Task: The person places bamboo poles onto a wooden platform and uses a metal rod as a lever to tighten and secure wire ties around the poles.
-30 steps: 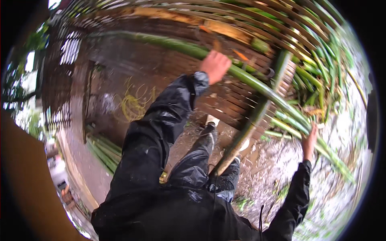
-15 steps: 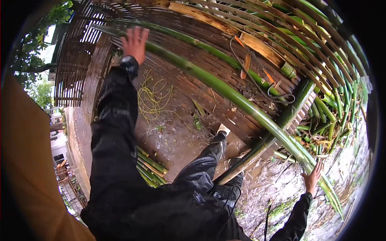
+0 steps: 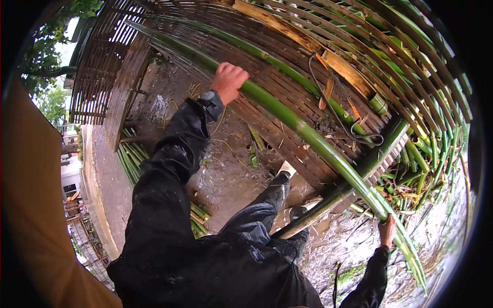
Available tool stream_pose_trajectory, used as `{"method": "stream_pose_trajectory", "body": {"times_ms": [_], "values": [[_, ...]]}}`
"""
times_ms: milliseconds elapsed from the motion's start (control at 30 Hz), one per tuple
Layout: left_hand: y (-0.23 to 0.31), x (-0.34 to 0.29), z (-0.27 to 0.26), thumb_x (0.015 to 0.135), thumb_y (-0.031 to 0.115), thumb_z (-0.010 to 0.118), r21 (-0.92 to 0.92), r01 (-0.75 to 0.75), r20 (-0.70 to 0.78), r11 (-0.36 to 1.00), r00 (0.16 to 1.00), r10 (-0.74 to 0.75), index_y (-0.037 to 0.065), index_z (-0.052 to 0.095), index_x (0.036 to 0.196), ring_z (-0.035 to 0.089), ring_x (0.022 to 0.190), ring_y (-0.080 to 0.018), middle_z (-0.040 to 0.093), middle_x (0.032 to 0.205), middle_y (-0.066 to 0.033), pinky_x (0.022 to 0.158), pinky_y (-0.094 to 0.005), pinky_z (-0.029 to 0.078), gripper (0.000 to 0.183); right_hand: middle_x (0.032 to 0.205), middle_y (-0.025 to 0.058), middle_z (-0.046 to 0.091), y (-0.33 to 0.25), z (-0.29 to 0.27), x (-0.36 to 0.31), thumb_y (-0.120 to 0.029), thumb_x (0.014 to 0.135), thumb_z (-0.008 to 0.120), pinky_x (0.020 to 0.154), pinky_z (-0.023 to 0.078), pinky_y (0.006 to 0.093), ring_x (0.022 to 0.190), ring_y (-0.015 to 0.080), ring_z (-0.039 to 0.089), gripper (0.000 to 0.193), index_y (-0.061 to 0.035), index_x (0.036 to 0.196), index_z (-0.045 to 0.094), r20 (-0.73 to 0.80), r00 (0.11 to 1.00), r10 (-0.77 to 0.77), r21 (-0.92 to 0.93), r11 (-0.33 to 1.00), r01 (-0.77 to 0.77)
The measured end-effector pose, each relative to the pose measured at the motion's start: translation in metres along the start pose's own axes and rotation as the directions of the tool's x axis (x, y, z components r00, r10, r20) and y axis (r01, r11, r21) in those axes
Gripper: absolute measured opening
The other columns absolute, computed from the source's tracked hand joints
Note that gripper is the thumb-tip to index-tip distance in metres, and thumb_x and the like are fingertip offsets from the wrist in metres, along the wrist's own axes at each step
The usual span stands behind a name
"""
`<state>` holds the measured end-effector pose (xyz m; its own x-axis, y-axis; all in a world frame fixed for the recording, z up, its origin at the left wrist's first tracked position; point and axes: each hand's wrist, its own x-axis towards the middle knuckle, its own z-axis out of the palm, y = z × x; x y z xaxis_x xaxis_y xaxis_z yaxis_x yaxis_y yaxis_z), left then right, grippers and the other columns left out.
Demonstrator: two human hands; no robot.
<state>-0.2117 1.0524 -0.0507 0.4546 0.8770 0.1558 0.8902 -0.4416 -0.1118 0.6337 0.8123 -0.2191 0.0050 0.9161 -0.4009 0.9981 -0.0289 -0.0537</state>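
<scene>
Both hands grip one long green bamboo pole over a woven bamboo frame.

The left hand [image 3: 228, 82] is closed around the green bamboo pole [image 3: 308, 136] near its upper stretch, arm in a wet black sleeve [image 3: 169, 154]. The right hand [image 3: 387, 231] clasps the same pole low down, near its split end. The pole slants across the woven bamboo frame [image 3: 287, 61]; cut bamboo stalks [image 3: 426, 154] lie heaped beside the frame's right edge, above muddy ground [image 3: 231, 179].

I see wet, muddy ground [image 3: 226, 179] outside in daylight. A big woven wall [image 3: 287, 66] stands ahead of me. Green trees [image 3: 51, 97] grow far left, near a slatted fence [image 3: 100, 77].
</scene>
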Motion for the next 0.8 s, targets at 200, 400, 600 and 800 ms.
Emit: {"method": "stream_pose_trajectory", "body": {"times_ms": [200, 400, 600, 800], "values": [[-0.127, -0.028, -0.002, 0.075, 0.005, 0.075, 0.35, 0.303, 0.234, 0.886, 0.888, -0.396, 0.013, 0.053, 0.134, 0.037, 0.142, -0.0423, 0.051, 0.141, -0.0137, 0.113, -0.0602, 0.034, 0.063, 0.098, 0.012, 0.063, -0.172, -0.099, -0.01, -0.01, 0.076, 0.077, 0.089, 0.048, 0.0439, 0.097, 0.0319, 0.061, 0.052, -0.0084, 0.125, 0.06, -0.196, 0.953, -0.229, 0.116, 0.96, 0.255], [-0.133, -0.035, 0.006, 0.085, 0.036, 0.082, 0.12, 0.344, 0.347, 0.931, 0.864, -0.364, 0.021, 0.03, 0.157, 0.013, 0.154, -0.0472, 0.023, 0.166, -0.0098, 0.116, -0.0702, 0.03, 0.09, 0.104, 0.0123, 0.062, -0.262, -0.168, 0.01, -0.012, 0.078, 0.079, 0.09, 0.05, 0.0449, 0.099, 0.0315, 0.061, 0.073, -0.0131, 0.147, 0.052, -0.215, 0.903, -0.372, 0.095, 0.912, 0.398], [-0.074, -0.011, 0.038, 0.094, 0.055, 0.067, 0.106, 0.264, 0.341, 0.959, 0.896, -0.284, 0.035, 0.027, 0.16, 0.009, 0.154, -0.0503, 0.019, 0.167, -0.0166, 0.115, -0.0765, 0.027, 0.08, 0.097, 0.0117, 0.063, -0.361, -0.178, 0.08, -0.02, 0.081, 0.082, 0.081, 0.054, 0.0421, 0.09, 0.0298, 0.064, 0.077, -0.0153, 0.151, 0.049, -0.2, 0.847, -0.492, 0.152, 0.838, 0.523], [-0.125, -0.024, 0.088, 0.105, 0.033, 0.057, 0.003, 0.261, 0.372, 0.965, 0.896, -0.243, 0.038, 0.032, 0.158, 0.011, 0.152, -0.0514, 0.023, 0.164, -0.0177, 0.118, -0.0715, 0.033, 0.06, 0.099, 0.0126, 0.067, -0.427, -0.151, 0.121, -0.028, 0.086, 0.078, 0.081, 0.056, 0.0451, 0.092, 0.0334, 0.068, 0.078, -0.0247, 0.156, 0.044, -0.091, 0.874, -0.478, 0.314, 0.819, 0.481]]}}
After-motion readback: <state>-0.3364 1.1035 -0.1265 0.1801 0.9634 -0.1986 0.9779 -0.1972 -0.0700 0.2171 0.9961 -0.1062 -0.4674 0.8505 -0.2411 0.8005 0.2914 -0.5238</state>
